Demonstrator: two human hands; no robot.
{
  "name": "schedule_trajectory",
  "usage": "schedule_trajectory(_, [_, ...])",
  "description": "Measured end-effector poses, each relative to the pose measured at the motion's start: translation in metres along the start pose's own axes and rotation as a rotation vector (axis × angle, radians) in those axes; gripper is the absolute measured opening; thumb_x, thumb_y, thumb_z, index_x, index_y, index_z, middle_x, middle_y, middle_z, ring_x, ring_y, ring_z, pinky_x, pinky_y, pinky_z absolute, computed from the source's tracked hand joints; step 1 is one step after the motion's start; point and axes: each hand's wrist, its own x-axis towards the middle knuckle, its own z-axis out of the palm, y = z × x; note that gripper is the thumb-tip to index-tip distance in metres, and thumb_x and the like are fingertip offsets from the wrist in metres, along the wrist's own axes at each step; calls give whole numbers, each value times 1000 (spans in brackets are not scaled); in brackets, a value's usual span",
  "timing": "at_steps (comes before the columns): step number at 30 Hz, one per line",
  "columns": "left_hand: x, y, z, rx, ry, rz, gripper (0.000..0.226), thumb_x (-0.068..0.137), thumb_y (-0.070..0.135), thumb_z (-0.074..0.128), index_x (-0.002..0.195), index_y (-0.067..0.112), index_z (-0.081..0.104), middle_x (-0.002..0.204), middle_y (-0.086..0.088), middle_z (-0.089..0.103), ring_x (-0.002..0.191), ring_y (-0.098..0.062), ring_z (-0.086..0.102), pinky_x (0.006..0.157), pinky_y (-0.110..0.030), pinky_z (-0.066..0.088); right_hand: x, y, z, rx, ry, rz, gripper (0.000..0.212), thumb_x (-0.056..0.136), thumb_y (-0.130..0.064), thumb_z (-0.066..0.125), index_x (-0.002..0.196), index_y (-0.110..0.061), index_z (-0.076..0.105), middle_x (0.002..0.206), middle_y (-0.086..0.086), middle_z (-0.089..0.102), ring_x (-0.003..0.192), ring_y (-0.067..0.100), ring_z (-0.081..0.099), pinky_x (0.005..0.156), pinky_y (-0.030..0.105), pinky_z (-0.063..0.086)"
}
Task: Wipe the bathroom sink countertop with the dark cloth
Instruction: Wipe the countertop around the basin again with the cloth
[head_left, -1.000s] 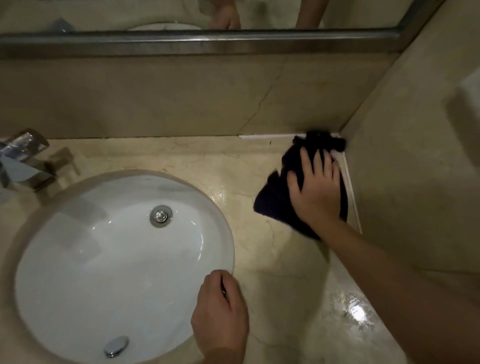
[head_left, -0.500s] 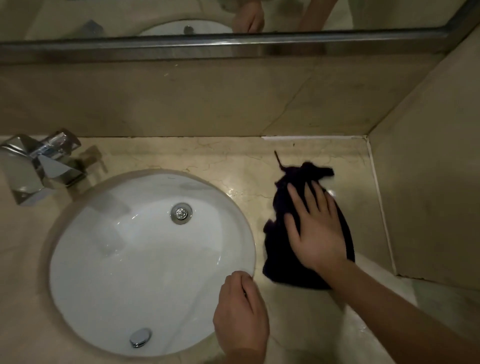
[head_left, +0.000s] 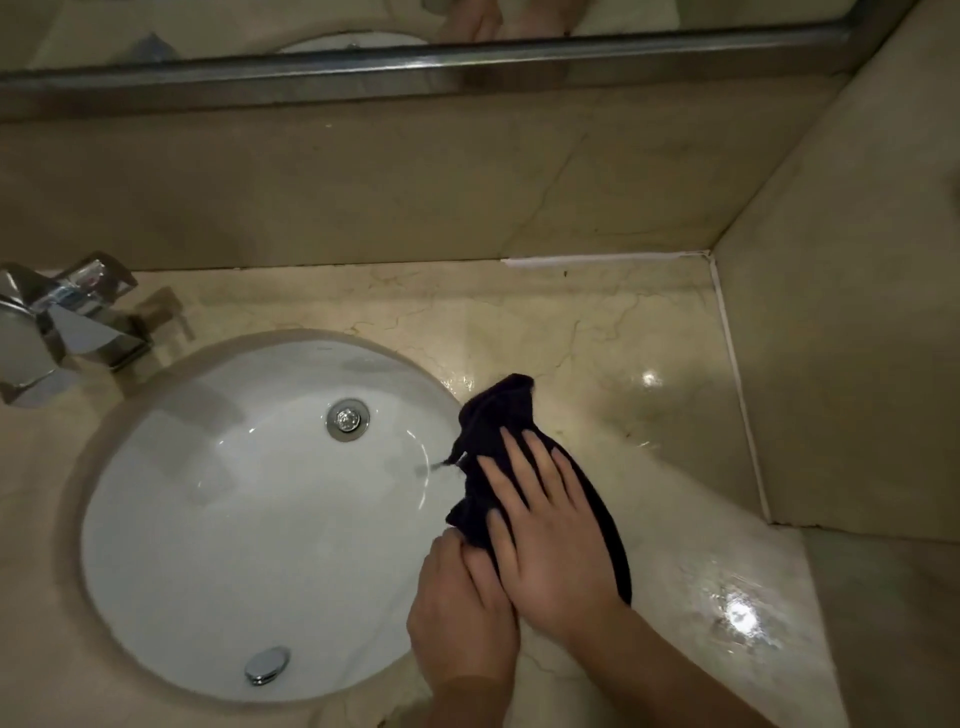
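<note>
Right hand (head_left: 550, 525) presses dark cloth (head_left: 498, 415) (bunched) beside the sink (head_left: 208, 519).

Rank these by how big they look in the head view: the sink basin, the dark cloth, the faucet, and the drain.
1. sink basin, by far the largest.
2. dark cloth, though the right hand covers part of it.
3. faucet, cut off by the frame's left edge, so close to the cloth.
4. drain, smallest.

Dark cloth (head_left: 587, 483) on marble countertop (head_left: 597, 332)

Cloth (head_left: 498, 415) on countertop (head_left: 597, 332) right of sink (head_left: 208, 519), faucet (head_left: 62, 332) left.
</note>
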Motion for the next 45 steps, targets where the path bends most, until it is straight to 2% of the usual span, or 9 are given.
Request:
schedule_trajectory(6, [-1, 5, -2, -26, 7, -47, 25, 98, 34, 28, 84, 37, 48, 79, 13, 58, 75, -8, 55, 65, -28, 38, 44, 10, -6, 17, -16, 3, 58, 103, -40, 33, 158, -24, 27, 167, 3, 18, 156, 20, 5, 126, 44, 11])
schedule_trajectory(12, [-1, 6, 0, -23, 55, -22, 31, 94, 37, 24, 72, 32, 46, 69, 9, 52, 68, -9, 52, 57, -21, 33, 125, 34, -21, -71, 1, 101, 77, 96, -68, 27, 160, -26, 20, 168, 5, 15, 155, 23, 3, 126, 43, 0])
schedule_trajectory(21, [-1, 6, -2, -51, 13, -44, 29, 99, 30, 32, 75, 34, 48, 71, 10, 55, 70, -6, 53, 62, -28, 36, 55, 78, -33, -54, 144, 439, 64, 104, -50, 22, 161, -22, 17, 166, 12, 19, 154, 28, 9, 126, 46, 10])
schedule_trajectory(27, [0, 8, -2, -60, 110, 50, 33, 93, 35, 24, 71, 33, 48, 64, 10, 49, 60, -7, 49, 52, -18, 29, -16, 54, -20, -111, 85, 413, 61, 103, -42, 26, 160, -20, 22, 162, 14, 29, 151, 32, 21, 123, 50, 17])
schedule_trajectory(31, [2, 7, -2, -30, 89, 37, 34, 88, 39, 18, 69, 32, 45, 64, 9, 49, 60, -9, 49, 52, -20, 29, 13, 70, -30, -132, 90, 295, 58, 102, -35, 26, 158, -20, 30, 160, 13, 33, 150, 30, 24, 123, 49, 18])
schedule_trajectory(35, [3, 8, 0, -55, 93, 36, 33, 89, 36, 20, 67, 31, 43, 62, 7, 47, 58, -9, 48, 49, -24, 26, 78, 94, -39, -121, 118, 361, 59, 102, -39, 18, 159, -22, 24, 164, 9, 26, 153, 26, 16, 126, 44, 9])
schedule_trajectory(39, [4, 4, 2, -51, 92, 28, 32, 90, 34, 21, 69, 29, 45, 65, 9, 49, 62, -9, 50, 51, -23, 28, 119, 103, -41, -119, 158, 416, 60, 101, -40, 21, 158, -20, 28, 162, 12, 31, 152, 27, 20, 125, 45, 12])
schedule_trajectory(43, [3, 6, 0, -85, 76, -5, 31, 97, 28, 30, 71, 29, 47, 68, 7, 51, 64, -10, 51, 55, -27, 32, 75, 86, -43, -60, 63, 359, 67, 101, -61, 16, 161, -30, 14, 168, 6, 11, 155, 23, 0, 126, 44, 1])
schedule_trajectory(45, [1, 7, -2, -93, 74, 1, 31, 97, 28, 30, 72, 29, 48, 70, 8, 52, 66, -10, 50, 56, -27, 31, 31, 68, -40, -36, 60, 325, 77, 95, -75, 25, 160, -33, 18, 168, 5, 13, 155, 26, 2, 125, 48, 6])
